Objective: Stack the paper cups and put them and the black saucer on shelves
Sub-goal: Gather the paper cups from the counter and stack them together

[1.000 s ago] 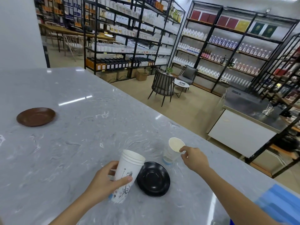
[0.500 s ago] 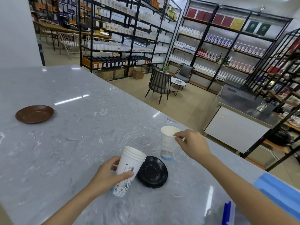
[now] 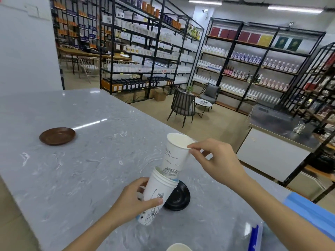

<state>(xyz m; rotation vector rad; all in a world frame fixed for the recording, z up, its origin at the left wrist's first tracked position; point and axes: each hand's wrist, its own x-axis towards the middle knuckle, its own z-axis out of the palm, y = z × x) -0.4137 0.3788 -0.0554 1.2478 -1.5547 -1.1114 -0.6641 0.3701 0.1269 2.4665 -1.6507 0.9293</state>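
Observation:
My left hand [image 3: 135, 201] grips a tilted stack of white printed paper cups [image 3: 155, 194] just above the marble counter. My right hand [image 3: 215, 160] pinches the rim of a single paper cup [image 3: 175, 153], whose base sits inside the mouth of the stack. The black saucer [image 3: 179, 196] lies on the counter right behind the stack, partly hidden by it. The rim of another paper cup [image 3: 178, 247] shows at the bottom edge of the view.
A brown saucer [image 3: 57, 136] lies far left on the grey marble counter [image 3: 72, 169]. Blue plastic items [image 3: 308, 212] sit at the lower right. Beyond the counter stand black metal shelves [image 3: 145, 51] full of bottles, a chair [image 3: 183, 105] and a small round table.
My right hand lifted the single cup off the counter and brought it left over the stack, its base now entering the top. My left hand tilted the stack toward it.

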